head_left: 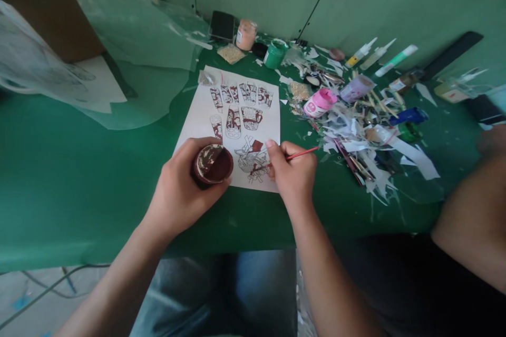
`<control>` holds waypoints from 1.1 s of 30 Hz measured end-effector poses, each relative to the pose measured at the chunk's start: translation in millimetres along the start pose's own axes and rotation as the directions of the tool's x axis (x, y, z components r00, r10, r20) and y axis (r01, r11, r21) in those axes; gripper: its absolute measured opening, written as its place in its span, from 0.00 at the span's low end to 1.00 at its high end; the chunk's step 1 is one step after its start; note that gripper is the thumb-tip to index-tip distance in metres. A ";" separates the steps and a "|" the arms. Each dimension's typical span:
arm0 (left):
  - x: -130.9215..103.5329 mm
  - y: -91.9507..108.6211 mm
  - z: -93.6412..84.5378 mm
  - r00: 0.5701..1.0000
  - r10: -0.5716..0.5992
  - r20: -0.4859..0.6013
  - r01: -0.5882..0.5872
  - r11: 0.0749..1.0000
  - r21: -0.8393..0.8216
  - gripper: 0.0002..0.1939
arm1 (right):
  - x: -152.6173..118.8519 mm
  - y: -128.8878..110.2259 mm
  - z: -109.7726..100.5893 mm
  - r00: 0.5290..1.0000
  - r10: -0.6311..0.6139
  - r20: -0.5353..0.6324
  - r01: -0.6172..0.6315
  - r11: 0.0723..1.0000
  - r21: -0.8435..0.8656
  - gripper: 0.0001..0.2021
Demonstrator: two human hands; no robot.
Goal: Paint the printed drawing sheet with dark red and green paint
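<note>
My left hand (pixel 179 184) is wrapped round a jar of dark red paint (pixel 215 166), its open mouth facing up, over the lower left part of a white sheet (pixel 193 116). Between the fingers of my right hand (pixel 294 171) is a thin red paintbrush (pixel 302 153), its tip down at a line drawing (pixel 253 160) low on the sheet. One patch of that drawing is dark red. Higher up are several patterned drawings (pixel 241 96) partly coloured dark red. A small clear packet (pixel 206 78) lies on the sheet's top left corner.
Paper scraps (pixel 356 131) heap up at right among a pink paint jar (pixel 321 102), a purple jar (pixel 358 88) and tubes (pixel 396 60). A green jar (pixel 275 53) and a peach jar (pixel 246 35) stand behind. Clear plastic sheeting (pixel 146 58) lies left. A co-worker's arm (pixel 474 210) is at right.
</note>
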State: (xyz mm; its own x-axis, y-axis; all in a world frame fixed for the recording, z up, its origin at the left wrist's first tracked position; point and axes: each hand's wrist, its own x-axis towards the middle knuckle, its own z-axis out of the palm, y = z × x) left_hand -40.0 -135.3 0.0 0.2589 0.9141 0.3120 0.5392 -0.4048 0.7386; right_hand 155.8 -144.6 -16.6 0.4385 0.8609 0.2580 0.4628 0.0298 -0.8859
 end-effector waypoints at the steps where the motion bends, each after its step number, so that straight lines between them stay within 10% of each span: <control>1: -0.1 -0.2 0.3 1.000 -0.003 0.002 0.003 1.000 0.000 0.22 | -0.1 0.2 -0.1 1.000 0.000 -0.016 0.000 1.000 0.006 0.24; 33: 2.0 0.0 2.1 1.000 -0.022 0.015 0.021 1.000 0.022 0.22 | 0.5 3.9 -0.2 0.996 0.014 -0.085 -0.006 0.996 0.089 0.23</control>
State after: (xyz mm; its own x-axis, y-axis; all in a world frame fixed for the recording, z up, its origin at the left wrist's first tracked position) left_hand -37.8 -133.5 -0.6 0.2589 0.9223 0.2871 0.5617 -0.3855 0.7320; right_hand 157.9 -144.2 -19.9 0.5086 0.8151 0.2773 0.3897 0.0693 -0.9183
